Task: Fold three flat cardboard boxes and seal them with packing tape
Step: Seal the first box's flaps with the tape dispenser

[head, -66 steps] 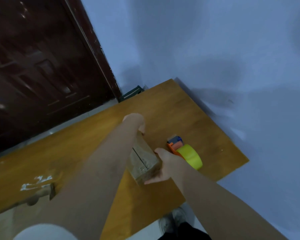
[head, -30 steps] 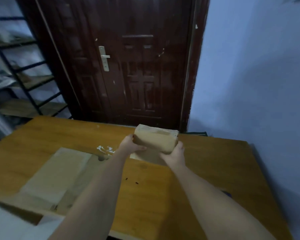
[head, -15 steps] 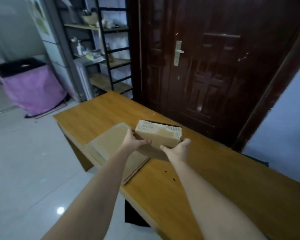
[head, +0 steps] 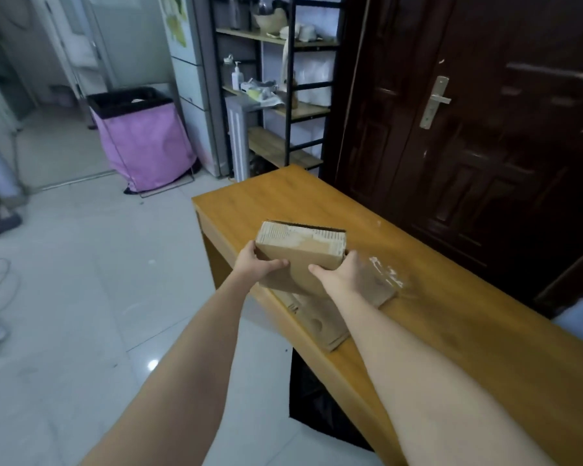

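I hold a folded brown cardboard box [head: 300, 250] between both hands, above the left part of the wooden table [head: 451, 331]. My left hand [head: 254, 264] grips its left end with the thumb across the front face. My right hand [head: 342, 275] grips the right end the same way. Tape covers the box's top edge. Flat cardboard pieces [head: 323, 321] lie on the table beneath the box, reaching the table's front edge. The tape dispenser is out of view.
A dark wooden door [head: 485, 129] stands behind the table. A black shelf rack [head: 283, 95] and a pink-lined bin [head: 142, 139] stand to the left on the tiled floor [head: 81, 297]. A dark bag [head: 317, 405] sits under the table.
My view has swung left from the table's right end, where the tape dispenser lay. Both hands have carried the box leftward to a spot over the flat cardboard.
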Demonstrator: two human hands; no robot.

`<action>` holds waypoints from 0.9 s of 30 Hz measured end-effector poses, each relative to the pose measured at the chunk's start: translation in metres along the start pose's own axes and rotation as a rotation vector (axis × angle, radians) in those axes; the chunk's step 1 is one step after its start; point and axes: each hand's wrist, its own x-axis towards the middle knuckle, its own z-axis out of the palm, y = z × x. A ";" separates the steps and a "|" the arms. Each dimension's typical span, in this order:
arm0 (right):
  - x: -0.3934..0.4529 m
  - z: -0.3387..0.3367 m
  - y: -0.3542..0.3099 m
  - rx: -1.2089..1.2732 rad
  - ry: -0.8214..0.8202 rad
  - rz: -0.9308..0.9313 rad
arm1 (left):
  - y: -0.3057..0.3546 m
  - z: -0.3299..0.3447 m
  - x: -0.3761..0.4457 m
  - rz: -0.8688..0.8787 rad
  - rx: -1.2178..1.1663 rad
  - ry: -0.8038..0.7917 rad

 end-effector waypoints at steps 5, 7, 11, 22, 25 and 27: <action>-0.014 0.075 -0.040 0.055 -0.040 -0.016 | -0.024 -0.071 0.027 -0.017 -0.054 0.025; -0.016 0.096 -0.052 0.051 -0.056 -0.025 | -0.029 -0.095 0.036 0.001 -0.051 0.051; -0.014 0.127 -0.069 0.041 -0.063 -0.032 | -0.039 -0.124 0.053 -0.002 -0.074 0.059; 0.055 0.202 -0.116 0.061 -0.155 -0.102 | -0.044 -0.171 0.131 0.000 -0.067 0.120; 0.093 0.224 -0.135 0.077 -0.152 -0.118 | -0.033 -0.179 0.173 0.023 -0.044 0.134; 0.120 0.239 -0.150 0.092 -0.154 -0.125 | -0.026 -0.186 0.204 0.035 -0.034 0.134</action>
